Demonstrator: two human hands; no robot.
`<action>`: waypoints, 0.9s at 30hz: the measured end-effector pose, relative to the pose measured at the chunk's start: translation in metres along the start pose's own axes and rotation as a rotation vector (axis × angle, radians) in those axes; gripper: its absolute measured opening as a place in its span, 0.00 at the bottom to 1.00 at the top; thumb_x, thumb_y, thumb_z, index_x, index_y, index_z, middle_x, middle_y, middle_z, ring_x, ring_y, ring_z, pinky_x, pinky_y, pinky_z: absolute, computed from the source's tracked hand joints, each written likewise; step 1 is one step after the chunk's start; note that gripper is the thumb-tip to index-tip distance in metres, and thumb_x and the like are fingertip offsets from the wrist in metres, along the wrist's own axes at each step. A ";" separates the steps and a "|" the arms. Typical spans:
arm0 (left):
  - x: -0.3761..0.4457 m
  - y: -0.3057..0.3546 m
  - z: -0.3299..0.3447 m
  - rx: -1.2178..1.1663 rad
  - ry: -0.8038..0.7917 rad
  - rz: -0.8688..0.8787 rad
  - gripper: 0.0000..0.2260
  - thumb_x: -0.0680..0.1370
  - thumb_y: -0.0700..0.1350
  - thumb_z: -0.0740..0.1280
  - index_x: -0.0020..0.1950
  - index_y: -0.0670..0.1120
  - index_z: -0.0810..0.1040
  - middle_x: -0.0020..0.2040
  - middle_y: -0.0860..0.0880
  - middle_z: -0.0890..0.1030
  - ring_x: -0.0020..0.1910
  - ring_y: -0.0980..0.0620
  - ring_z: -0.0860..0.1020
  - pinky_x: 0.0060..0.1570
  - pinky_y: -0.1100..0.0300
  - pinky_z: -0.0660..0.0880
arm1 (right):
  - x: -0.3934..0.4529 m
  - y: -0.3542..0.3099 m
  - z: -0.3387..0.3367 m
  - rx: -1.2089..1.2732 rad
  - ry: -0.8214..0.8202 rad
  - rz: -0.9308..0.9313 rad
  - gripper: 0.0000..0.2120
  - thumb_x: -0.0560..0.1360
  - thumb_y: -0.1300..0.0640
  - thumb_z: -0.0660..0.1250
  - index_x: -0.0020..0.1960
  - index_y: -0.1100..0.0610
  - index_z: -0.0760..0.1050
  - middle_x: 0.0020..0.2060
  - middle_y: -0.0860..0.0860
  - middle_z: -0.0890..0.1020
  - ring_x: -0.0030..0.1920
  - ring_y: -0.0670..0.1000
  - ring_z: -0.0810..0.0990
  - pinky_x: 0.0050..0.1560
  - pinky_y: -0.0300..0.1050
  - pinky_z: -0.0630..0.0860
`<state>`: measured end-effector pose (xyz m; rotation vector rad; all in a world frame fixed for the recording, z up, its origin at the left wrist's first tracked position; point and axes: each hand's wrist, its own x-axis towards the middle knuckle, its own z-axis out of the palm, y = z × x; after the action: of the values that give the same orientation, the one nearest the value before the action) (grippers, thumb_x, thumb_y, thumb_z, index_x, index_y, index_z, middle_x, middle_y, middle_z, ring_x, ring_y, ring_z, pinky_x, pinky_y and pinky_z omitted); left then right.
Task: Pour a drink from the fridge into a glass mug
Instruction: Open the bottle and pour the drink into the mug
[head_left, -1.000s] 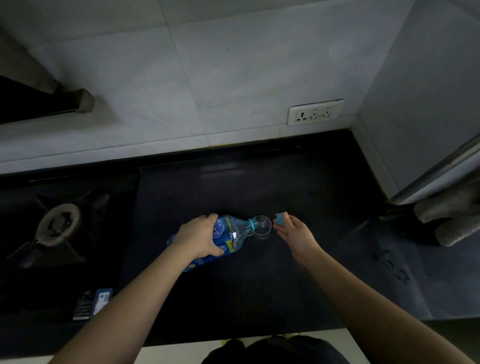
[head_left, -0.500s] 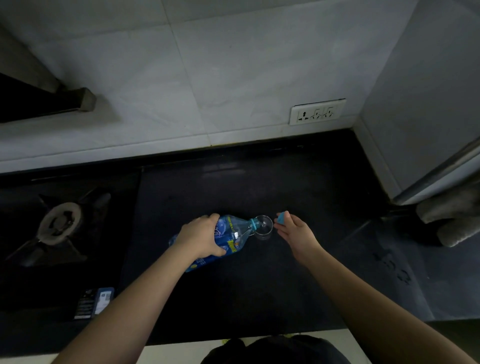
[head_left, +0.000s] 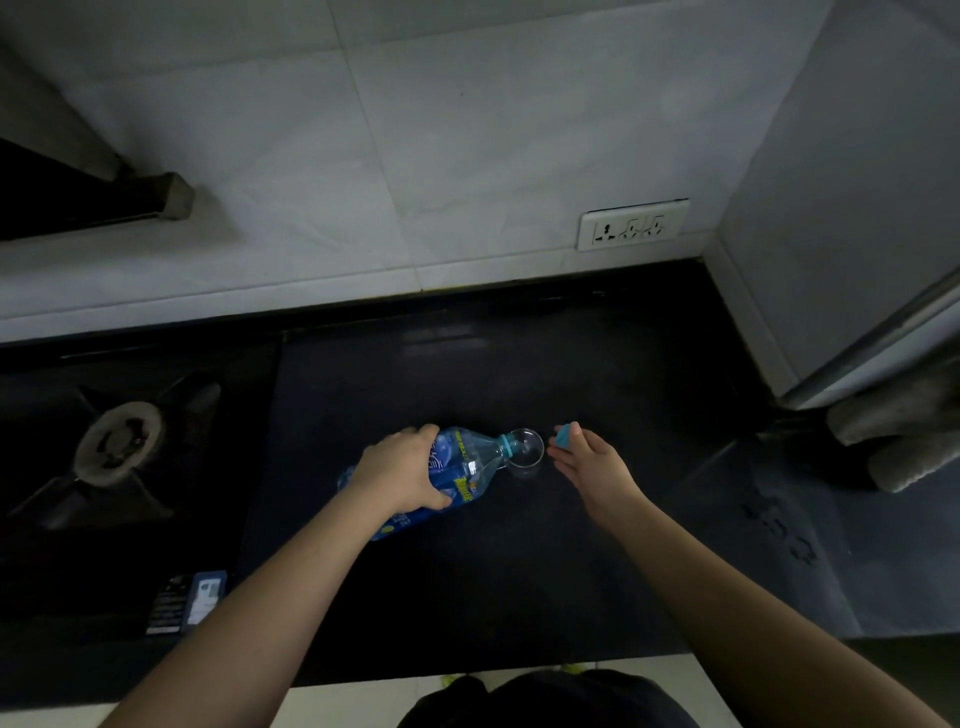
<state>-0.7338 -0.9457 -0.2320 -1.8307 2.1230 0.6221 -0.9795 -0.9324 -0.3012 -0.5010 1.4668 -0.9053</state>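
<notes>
A clear plastic bottle (head_left: 467, 467) with a blue label lies tipped almost flat over the black counter (head_left: 519, 571). Its open neck rests at the rim of a small glass mug (head_left: 527, 454) that stands to its right. My left hand (head_left: 400, 473) grips the bottle around its body. To the right of the mug, my right hand (head_left: 587, 462) pinches the blue bottle cap (head_left: 563, 435) between thumb and fingers. The dim light hides any liquid in the mug.
A gas stove burner (head_left: 119, 447) sits at the left, with a small dark packet (head_left: 187, 603) near its front edge. A white wall socket (head_left: 634, 224) is on the tiled wall behind. A grey cloth (head_left: 904, 441) lies at the right by a steel edge.
</notes>
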 end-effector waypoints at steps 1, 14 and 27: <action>0.000 0.000 0.000 -0.004 0.001 -0.001 0.37 0.62 0.60 0.77 0.67 0.52 0.69 0.60 0.51 0.76 0.57 0.49 0.76 0.56 0.49 0.76 | 0.000 0.000 0.000 -0.003 0.004 -0.005 0.16 0.82 0.50 0.58 0.64 0.58 0.74 0.58 0.54 0.79 0.59 0.51 0.79 0.66 0.52 0.73; -0.006 -0.005 0.005 -0.108 0.036 0.005 0.40 0.63 0.60 0.77 0.71 0.51 0.66 0.63 0.51 0.75 0.59 0.50 0.75 0.58 0.49 0.75 | 0.000 0.003 -0.004 -0.213 0.004 -0.171 0.14 0.80 0.50 0.62 0.63 0.52 0.77 0.53 0.49 0.80 0.56 0.50 0.79 0.63 0.52 0.76; -0.016 -0.009 0.009 -0.335 0.197 0.042 0.37 0.62 0.60 0.79 0.67 0.52 0.70 0.60 0.53 0.77 0.57 0.52 0.77 0.56 0.51 0.76 | -0.020 -0.037 0.002 -0.392 -0.022 -0.412 0.15 0.75 0.57 0.71 0.61 0.48 0.76 0.53 0.44 0.81 0.55 0.40 0.79 0.54 0.36 0.74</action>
<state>-0.7225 -0.9288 -0.2339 -2.1016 2.3014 0.8866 -0.9824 -0.9396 -0.2600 -1.1302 1.5552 -0.9243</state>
